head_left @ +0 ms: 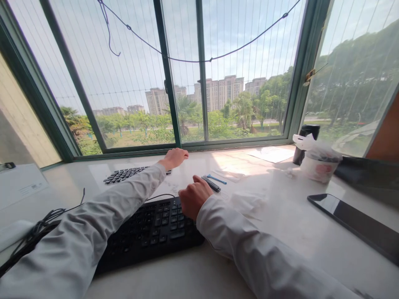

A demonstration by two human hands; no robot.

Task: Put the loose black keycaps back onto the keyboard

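My left hand reaches far forward over the white counter, fingers curled, resting at the right end of a small black keyboard near the window. What it grips, if anything, is hidden. My right hand is curled at the right end of a large black keyboard that lies under my left sleeve. Its fingers touch the keyboard's edge. A dark pen-like tool and a thin blue tool lie just beyond it.
A black phone lies at the right. A white plastic bag over a container and a dark cup stand by the window. Papers, crumpled tissue, black cables and a white card also lie about.
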